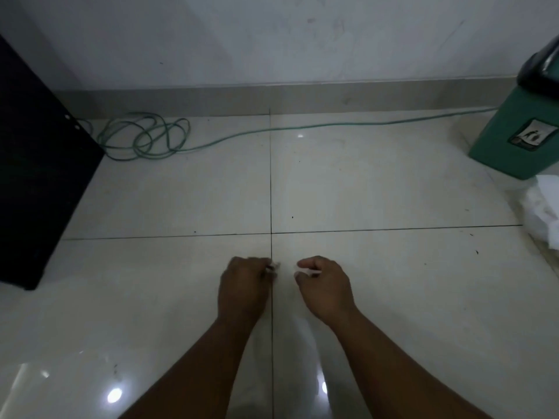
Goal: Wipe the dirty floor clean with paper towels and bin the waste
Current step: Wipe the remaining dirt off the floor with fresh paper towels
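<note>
My left hand [245, 285] and my right hand [325, 287] hover side by side low over the glossy cream floor tiles [378, 182], fingers curled inward. My left fingertips pinch a small whitish scrap [274, 265], and my right thumb and fingers pinch a thin white scrap [307, 271]; both are blurred. A heap of white paper towels [541, 213] lies at the right edge. The green bin [514, 143] with a dark swing lid [541, 68] stands at the far right by the wall. Small dark specks [477, 252] dot the tiles.
A coiled green cable [145, 137] lies at the back left and runs along the skirting toward the bin. A black perforated panel [39, 164] leans at the left. The white wall [272, 40] closes the far side.
</note>
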`<state>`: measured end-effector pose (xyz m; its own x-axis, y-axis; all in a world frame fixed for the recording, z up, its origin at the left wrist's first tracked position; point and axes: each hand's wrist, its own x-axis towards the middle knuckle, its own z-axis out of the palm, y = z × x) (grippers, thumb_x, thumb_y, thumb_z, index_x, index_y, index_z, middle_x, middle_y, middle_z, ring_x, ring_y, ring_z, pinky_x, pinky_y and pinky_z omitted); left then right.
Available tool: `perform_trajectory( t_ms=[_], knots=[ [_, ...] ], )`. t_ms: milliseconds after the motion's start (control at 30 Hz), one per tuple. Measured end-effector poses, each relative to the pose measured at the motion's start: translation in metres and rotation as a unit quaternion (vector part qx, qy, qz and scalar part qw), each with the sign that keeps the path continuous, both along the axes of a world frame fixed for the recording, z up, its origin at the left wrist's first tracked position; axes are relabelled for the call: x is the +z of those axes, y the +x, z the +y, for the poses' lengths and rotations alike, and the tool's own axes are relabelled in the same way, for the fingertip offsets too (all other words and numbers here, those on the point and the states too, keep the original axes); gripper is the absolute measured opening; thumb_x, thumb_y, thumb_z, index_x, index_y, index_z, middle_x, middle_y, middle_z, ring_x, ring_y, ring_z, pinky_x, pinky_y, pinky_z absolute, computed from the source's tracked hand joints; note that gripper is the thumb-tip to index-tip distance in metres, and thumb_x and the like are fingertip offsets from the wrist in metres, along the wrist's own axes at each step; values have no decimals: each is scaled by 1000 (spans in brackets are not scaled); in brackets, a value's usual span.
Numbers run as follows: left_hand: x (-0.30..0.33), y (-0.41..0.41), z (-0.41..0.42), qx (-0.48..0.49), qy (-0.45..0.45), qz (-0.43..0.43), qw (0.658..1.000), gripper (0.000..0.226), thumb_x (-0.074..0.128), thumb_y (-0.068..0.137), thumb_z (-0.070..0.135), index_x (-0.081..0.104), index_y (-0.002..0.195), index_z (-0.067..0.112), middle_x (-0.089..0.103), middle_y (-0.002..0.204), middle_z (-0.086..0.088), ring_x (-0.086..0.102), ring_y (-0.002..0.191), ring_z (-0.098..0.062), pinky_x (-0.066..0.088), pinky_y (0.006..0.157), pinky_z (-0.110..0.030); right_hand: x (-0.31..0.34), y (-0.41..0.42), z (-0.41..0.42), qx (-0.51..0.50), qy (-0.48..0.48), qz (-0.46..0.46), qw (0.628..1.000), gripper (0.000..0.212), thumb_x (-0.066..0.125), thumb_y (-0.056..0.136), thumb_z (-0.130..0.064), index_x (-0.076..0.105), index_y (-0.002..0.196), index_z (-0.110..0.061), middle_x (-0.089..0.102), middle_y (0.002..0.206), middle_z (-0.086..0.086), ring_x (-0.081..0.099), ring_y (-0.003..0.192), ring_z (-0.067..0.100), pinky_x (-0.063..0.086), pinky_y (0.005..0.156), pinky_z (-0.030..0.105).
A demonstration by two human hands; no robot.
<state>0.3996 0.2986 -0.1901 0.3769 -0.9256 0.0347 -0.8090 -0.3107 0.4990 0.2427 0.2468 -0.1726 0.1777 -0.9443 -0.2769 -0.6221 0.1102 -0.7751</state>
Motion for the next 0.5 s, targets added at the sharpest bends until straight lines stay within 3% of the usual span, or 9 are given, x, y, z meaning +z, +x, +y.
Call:
perform_trajectory(
  t_ms=[67,167,300,400,500],
  knots=[
    [-3,23,2,64,-5,-56,996,19,72,86,29,77,102,21,69,103,-2,55,97,-26,52,76,-35,-1,-3,-7,-13,-6,8,1000,18,70,87,-24,72,105,-25,62,107,-4,55,89,6,36,81,15],
    [-6,46,1,110,26,-63,992,20,73,86,29,78,103,19,62,101,-3,49,98,-26,52,75,-37,-3,-9,-15,-12,-10,18,1000,18,69,89,-24,70,106,-26,62,110,-2,56,93,8,36,84,17],
    [-9,42,-1,77,61,-46,994,27,66,90,35,76,110,20,64,97,-1,49,97,-23,50,76,-36,-7,-15,-17,-11,-7,39,999,19,69,88,-23,72,107,-23,65,111,2,58,91,11,37,83,18],
    [-7,22,7,49,45,-38,997,24,67,88,39,78,105,25,65,90,1,49,91,-20,45,69,-30,-9,-17,-14,-9,-12,44,999,20,69,87,-23,71,107,-24,64,111,0,59,99,13,35,84,17],
    [-12,-3,21,44,38,-3,998,25,69,86,42,78,102,26,65,88,4,47,85,-11,40,67,-25,-9,-18,-9,1,-14,44,999,20,69,88,-24,71,107,-24,62,109,-1,54,94,8,34,83,16]
  ],
)
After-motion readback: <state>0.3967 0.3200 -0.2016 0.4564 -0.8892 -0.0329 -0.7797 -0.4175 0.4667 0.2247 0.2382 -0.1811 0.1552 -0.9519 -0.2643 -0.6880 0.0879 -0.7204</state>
